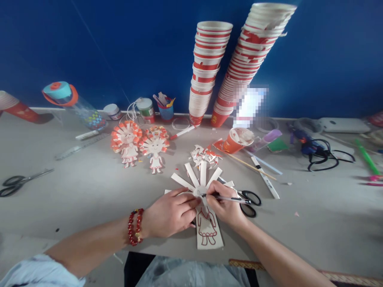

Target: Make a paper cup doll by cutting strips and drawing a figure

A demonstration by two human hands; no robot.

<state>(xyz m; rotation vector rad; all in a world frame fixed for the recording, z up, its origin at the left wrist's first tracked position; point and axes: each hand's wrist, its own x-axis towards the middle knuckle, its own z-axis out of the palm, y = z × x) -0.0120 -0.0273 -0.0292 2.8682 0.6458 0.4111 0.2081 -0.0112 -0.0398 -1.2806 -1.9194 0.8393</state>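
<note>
A white paper cutout (209, 239) lies at the table's front, its strips fanned out at the top and a dress and legs drawn in red below. My left hand (172, 211), with red beads at the wrist, lies flat on its left side, fingertips by the round centre. In my right hand (226, 203) is a pen (233, 199), its tip on that round centre, where a small dark mark shows. Black-handled scissors (253, 198) lie partly under the right hand. Two finished-looking paper dolls (129, 145) with orange-tipped fringes rest further back on the left.
Paper scraps (205, 155) lie behind the cutout. Tall paper cup stacks (206, 71) lean near the blue wall. Further right are a marker (265, 178), a scrap-filled cup (233, 141) and a glue gun (308, 141). More scissors (18, 182) and a bottle (89, 115) sit left.
</note>
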